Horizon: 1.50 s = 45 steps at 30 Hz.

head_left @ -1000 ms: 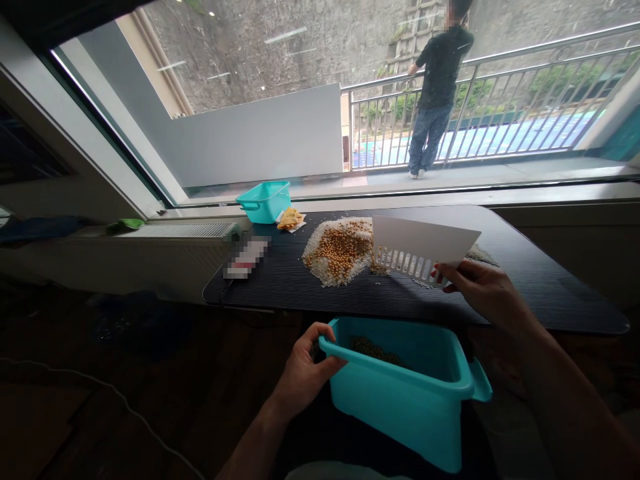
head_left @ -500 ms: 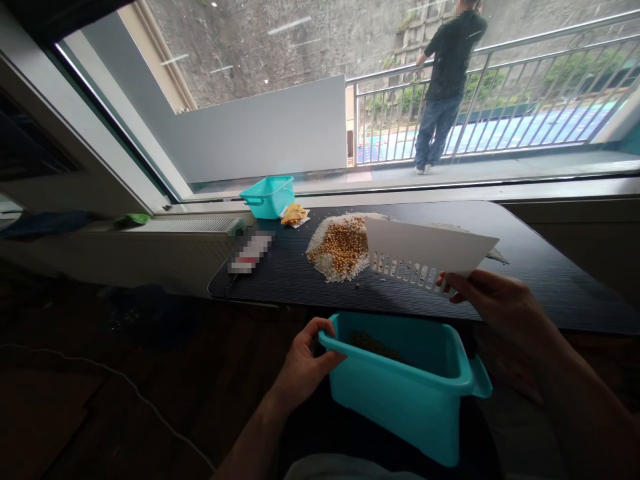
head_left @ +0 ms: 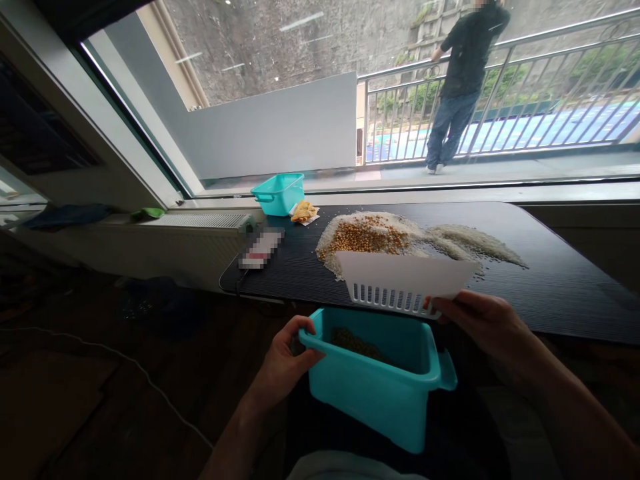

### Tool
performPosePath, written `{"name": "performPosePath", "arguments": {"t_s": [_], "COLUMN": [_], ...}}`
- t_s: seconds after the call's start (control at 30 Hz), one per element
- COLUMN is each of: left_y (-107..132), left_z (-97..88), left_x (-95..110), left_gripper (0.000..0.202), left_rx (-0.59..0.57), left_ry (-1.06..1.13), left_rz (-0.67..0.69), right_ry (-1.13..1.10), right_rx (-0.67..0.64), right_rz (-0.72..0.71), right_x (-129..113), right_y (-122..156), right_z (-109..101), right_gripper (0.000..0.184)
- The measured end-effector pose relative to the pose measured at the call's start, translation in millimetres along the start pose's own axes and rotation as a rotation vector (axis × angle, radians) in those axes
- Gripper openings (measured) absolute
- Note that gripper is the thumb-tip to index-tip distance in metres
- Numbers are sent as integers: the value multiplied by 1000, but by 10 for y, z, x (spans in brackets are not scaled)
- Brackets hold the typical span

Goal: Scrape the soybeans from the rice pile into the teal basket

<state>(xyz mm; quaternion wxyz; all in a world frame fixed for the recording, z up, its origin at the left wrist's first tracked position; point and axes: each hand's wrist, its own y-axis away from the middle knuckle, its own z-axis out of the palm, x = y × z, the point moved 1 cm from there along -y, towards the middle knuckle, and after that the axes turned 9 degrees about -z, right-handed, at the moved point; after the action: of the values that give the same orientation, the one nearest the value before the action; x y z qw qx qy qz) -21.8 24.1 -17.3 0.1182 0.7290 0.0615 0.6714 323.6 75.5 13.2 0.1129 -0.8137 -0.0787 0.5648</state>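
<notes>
My left hand (head_left: 286,357) is closed around the left end of a turquoise plastic bin (head_left: 370,400), thumb outside its rim. Dark greenish grains (head_left: 357,343) lie inside the bin, partly hidden by its near wall. Pinched at its right end by my right hand (head_left: 477,313) is a white plastic panel (head_left: 400,270) with a row of slots along its lower edge. The panel is above the table's front edge, just beyond the bin. Behind it, yellow soybean-like beans (head_left: 357,235) lie over a pile of white grains (head_left: 395,219); the panel hides part of the pile.
On the dark table (head_left: 550,287), a lower heap of pale grains (head_left: 465,240) spreads to the right. A small turquoise basket (head_left: 280,195) and a crumpled yellow thing (head_left: 303,212) stand at the back left, near a blurred flat item (head_left: 261,248). Outside the window, a person (head_left: 465,80) leans on a railing.
The panel in my right hand has moved left and lower, toward the bin, uncovering the right-hand grain heap. My left hand stays on the bin, which appears slightly further left as the view shifts.
</notes>
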Motion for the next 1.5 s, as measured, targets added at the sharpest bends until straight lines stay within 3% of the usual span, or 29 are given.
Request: {"name": "performPosePath", "arguments": {"t_s": [0.17, 0.43, 0.8, 0.97, 1.5], "left_y": [-9, -4, 0, -8, -10], "left_z": [38, 113, 139, 131, 128], "left_x": [-35, -15, -8, -23, -37], "left_gripper": [34, 39, 39, 39, 36], "left_rx": [2, -47, -59, -53, -56], "left_ry": [-16, -28, -8, -24, 0], "left_rz": [25, 30, 9, 37, 25], "right_ry": [123, 121, 149, 194, 120], "right_rx": [259, 333, 271, 336, 239], "right_rz": [46, 122, 61, 123, 50], "right_x": [-2, -122, -85, -140, -173], "right_y": [-20, -105, -73, -112, -9], "right_z": [-255, -255, -287, -275, -234], "right_gripper": [53, 47, 37, 42, 54]}}
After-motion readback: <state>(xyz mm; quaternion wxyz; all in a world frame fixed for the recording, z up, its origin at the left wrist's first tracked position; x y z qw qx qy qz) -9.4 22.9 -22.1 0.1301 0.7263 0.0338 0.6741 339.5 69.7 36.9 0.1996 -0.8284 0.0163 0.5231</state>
